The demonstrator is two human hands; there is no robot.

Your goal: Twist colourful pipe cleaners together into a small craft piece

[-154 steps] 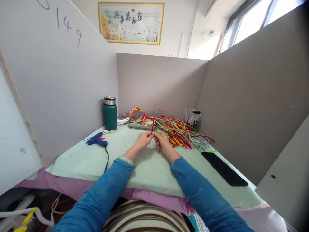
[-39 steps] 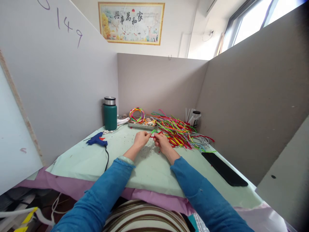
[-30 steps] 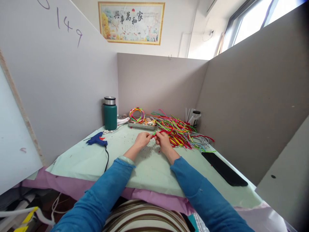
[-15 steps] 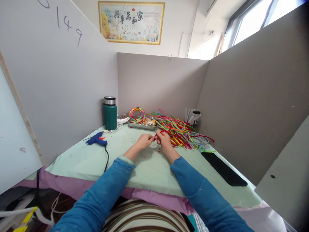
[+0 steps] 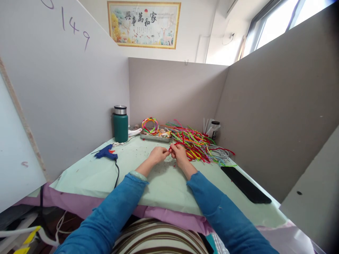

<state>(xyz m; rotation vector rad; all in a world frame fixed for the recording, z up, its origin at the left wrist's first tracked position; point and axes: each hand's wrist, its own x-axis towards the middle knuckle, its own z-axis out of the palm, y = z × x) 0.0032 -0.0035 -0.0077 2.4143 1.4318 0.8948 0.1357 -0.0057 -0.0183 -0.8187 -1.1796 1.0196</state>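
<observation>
My left hand [image 5: 158, 155] and my right hand [image 5: 179, 154] meet over the middle of the pale green table cover [image 5: 87, 176]. Both pinch a short red pipe cleaner [image 5: 171, 149] between their fingertips, and most of it is hidden by the fingers. Just behind the right hand lies a tangled pile of pipe cleaners [image 5: 197, 144] in red, green, yellow and pink. Small coloured scraps are scattered on the cover under my hands.
A blue glue gun [image 5: 106, 152] with a black cord lies at the left. At the back stand a green flask [image 5: 121, 124] and a metal tray [image 5: 155, 135] with a multicoloured ring [image 5: 150, 125]. A black phone [image 5: 246, 184] lies at the right. Partition walls enclose three sides.
Five seconds ago the red pipe cleaner stood up above my fingers; now it is gathered short between them. My hands have stayed in the same spot, with small finger movements.
</observation>
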